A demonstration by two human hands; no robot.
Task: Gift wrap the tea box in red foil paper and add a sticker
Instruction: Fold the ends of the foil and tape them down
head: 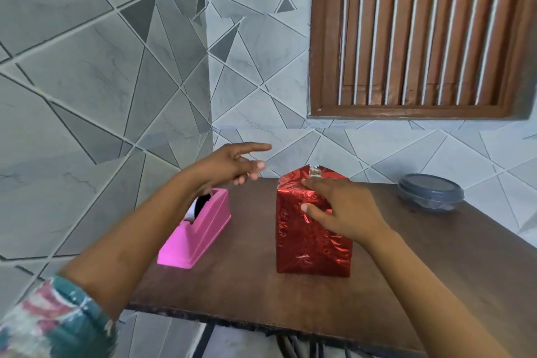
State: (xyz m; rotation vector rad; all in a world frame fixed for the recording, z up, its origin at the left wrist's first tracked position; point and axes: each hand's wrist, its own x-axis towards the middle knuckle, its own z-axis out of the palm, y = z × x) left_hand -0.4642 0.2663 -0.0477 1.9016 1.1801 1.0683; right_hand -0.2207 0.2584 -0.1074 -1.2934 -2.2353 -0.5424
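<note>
I have the foil-wrapped tea box (308, 244) standing upright near the middle of the desk (250, 285), probably so its top fold faces up for sealing. The pink tape dispenser (200, 232) sits by the left edge, within reach, and a grey lidded container (430, 192) is at the far right corner. My right hand (345, 209) presses flat fingers (316, 183) on the folded top, thumb on the front face. My left hand (229, 166) hovers above the dispenser, fingers loosely spread. I cannot tell if it carries tape.
</note>
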